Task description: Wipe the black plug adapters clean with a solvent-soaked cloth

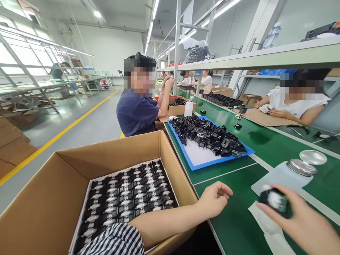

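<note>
Right hand (302, 216) pinches blurred black part (277, 201); left hand (214, 201), loosely open, seemingly empty. Neat rows (124, 193) already fill carton (114, 154); unsorted heap (207, 136) remains on blue-edged tray (198, 166).

Strip lights (155, 11) hang above a grey floor (98, 124) with a yellow line (63, 133), windows (9, 56) left, white wall (108, 46) beyond.

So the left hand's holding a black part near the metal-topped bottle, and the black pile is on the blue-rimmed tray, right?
Wrong hand: the head view shows the right hand holding the black part near the metal-topped bottle. The black pile is on the blue-rimmed tray.
</note>
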Motion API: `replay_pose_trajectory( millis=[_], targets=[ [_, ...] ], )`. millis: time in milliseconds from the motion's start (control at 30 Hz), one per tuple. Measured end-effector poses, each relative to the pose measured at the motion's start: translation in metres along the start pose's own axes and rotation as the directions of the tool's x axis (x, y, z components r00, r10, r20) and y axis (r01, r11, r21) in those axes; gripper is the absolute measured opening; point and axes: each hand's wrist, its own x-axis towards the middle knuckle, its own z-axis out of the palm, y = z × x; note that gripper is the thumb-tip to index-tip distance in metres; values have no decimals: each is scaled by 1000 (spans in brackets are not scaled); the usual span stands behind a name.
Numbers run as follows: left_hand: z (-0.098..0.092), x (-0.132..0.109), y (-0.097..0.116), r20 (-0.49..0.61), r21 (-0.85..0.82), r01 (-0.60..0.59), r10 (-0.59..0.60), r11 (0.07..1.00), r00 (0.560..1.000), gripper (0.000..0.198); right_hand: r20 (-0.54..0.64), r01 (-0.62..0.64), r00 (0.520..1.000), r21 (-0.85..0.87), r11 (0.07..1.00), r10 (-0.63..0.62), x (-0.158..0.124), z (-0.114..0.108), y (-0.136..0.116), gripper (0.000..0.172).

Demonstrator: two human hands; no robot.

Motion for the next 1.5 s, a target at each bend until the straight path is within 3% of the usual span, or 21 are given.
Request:
replay_pose_trajectory(
  millis=[100, 167, 233, 333, 400, 500, 567, 633, 833, 967, 1100, 1233, 1333, 1433, 1500],
  targets=[
    [-8, -5, 6, -65, 193, -106, 121, 975, 991, 44, 162, 19, 986, 48, 999, -26, -2, 37, -43, 42],
    [-13, -6, 11, -6, 350, -180, 194, 919, 981, 48, 211, 58, 975, 48, 997, -67, -1, 58, -53, 43],
    [-18, -4, 16, 82, 489, -220, 207, 844, 975, 51, 223, 109, 967, 62, 992, -120, 0, 65, -50, 50],
    [-24, 4, 22, 203, 600, -209, 106, 772, 973, 59, 210, 80, 972, 114, 990, -102, 2, 45, -33, 62],
    [-26, 12, 24, 295, 640, -214, 21, 738, 955, 68, 223, -71, 974, 107, 992, 45, 3, 20, -21, 58],
    [-26, 24, 24, 362, 698, -218, -72, 682, 930, 80, 337, -281, 900, -35, 959, 276, 3, -11, -10, 39],
    [-25, 30, 22, 373, 687, -218, -78, 693, 925, 85, 429, -298, 844, -123, 947, 322, 1, -18, -6, 33],
    [-24, 33, 19, 378, 641, -217, -56, 736, 924, 86, 482, -263, 818, -169, 950, 313, -1, -16, -5, 31],
    [-20, 39, 15, 392, 536, -223, -6, 814, 920, 72, 414, -229, 846, -288, 930, 337, -3, 7, -3, 36],
    [-16, 41, 16, 397, 532, -238, 9, 812, 918, 67, 422, -253, 833, -283, 925, 357, -2, 16, 1, 22],
    [-14, 41, 15, 413, 539, -270, 29, 798, 910, 59, 322, -287, 882, -213, 934, 345, -1, 14, -3, 18],
    [-14, 42, 12, 414, 490, -261, 42, 832, 909, 58, 142, -280, 953, 87, 956, 267, -2, 16, -24, 9],
    [-15, 44, 11, 420, 494, -251, 25, 832, 907, 54, 103, -85, 992, 189, 978, 67, -6, 28, -44, 10],
    [-15, 45, 12, 423, 547, -284, 33, 787, 905, 49, 98, 195, 977, -33, 980, -191, -10, 44, -57, 11],
    [-15, 46, 12, 427, 557, -318, 64, 767, 902, 48, 114, 286, 958, -254, 924, -265, -8, 51, -59, 15]
  ],
)
